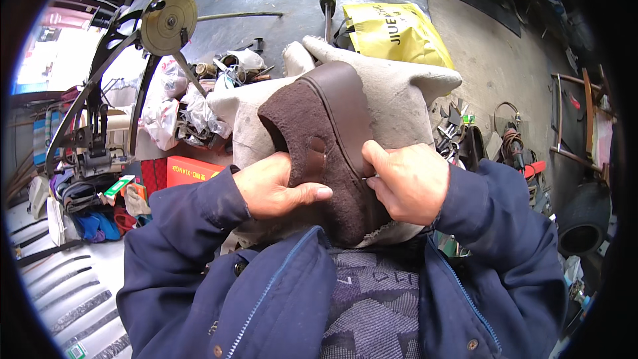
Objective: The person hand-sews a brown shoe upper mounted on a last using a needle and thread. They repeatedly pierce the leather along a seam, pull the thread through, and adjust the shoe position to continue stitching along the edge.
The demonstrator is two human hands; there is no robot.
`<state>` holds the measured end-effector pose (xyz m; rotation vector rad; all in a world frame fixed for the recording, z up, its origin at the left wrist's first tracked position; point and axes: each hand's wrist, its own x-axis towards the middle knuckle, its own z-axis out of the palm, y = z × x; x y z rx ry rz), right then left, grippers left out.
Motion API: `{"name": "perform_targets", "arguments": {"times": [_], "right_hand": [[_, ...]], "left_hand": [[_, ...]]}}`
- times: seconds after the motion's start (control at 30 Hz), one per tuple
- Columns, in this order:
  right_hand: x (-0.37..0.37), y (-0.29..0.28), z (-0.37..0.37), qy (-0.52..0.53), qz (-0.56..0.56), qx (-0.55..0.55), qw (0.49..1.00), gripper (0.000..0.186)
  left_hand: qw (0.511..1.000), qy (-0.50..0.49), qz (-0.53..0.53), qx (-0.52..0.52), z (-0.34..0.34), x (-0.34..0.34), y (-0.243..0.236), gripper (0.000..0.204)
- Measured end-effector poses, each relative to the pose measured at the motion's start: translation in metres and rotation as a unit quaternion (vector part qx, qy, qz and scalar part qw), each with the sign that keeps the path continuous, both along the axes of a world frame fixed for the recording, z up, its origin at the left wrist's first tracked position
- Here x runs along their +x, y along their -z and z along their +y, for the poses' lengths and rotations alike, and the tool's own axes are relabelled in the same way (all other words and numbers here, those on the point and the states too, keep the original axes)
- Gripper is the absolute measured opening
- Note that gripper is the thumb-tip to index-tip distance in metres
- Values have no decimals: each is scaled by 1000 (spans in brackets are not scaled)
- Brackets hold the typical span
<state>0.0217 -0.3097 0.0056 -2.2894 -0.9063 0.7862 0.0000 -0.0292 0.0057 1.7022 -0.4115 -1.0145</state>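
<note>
A dark brown fuzzy shoe [345, 209] lies tilted across a pale cloth [405, 116] over my lap, its toe toward me. Along its right side runs a smooth brown sole [345, 103] with a wavy edge. My left hand [279, 187] grips the shoe, fingers tucked into its opening and thumb pressed on the outside. On the sole edge, my right hand [409, 183] is closed in a pinch. Whatever sits between its thumb and finger is too small to make out.
A hand-cranked machine with a round wheel [169, 22] stands at the far left. Plastic bags [193, 110] and a red box [189, 171] lie left of my lap. A yellow bag [397, 34] stands beyond it. Tools [455, 123] and a tyre [581, 226] are on the right.
</note>
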Motion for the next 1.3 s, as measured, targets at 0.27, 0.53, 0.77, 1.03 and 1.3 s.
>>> {"name": "perform_targets", "arguments": {"times": [0.27, 0.53, 0.77, 1.03, 1.3], "right_hand": [[17, 24, -12, -11, 91, 92, 991, 48], [20, 21, -20, -11, 19, 7, 1000, 58], [7, 34, -50, 43, -81, -2, 996, 70], [-27, 11, -70, 277, 358, 315, 834, 74], [-46, 20, -30, 321, 438, 500, 675, 27]], "left_hand": [[999, -10, 23, -28, -2, -1, 2, 36], [995, -33, 78, -48, -4, -1, 2, 37], [991, -95, 80, -52, -5, -6, 2, 41], [964, -258, 41, -54, -17, -25, 7, 47], [993, -100, 44, 54, -18, -7, -7, 42]]}}
